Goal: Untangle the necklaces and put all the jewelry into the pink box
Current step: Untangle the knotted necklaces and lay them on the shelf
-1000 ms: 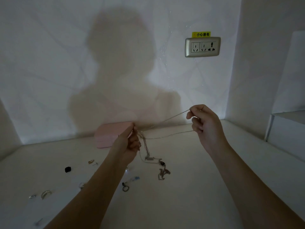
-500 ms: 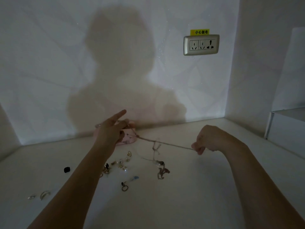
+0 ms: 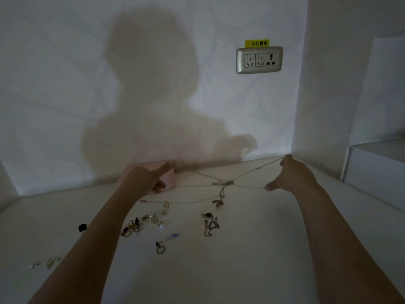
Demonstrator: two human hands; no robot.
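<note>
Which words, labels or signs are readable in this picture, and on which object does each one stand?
"小心触电": black characters on the yellow sticker, on the wall just above the wall socket.
The small mark at the sticker's left end is too small to read.
No text shows on the pink box.

Your left hand (image 3: 146, 179): bare fingers, bare wrist.
Your right hand (image 3: 294, 175): bare too.
Your left forearm (image 3: 94, 233): unsleeved wherever visible.
Your right forearm (image 3: 341, 233): likewise unsleeved.
</note>
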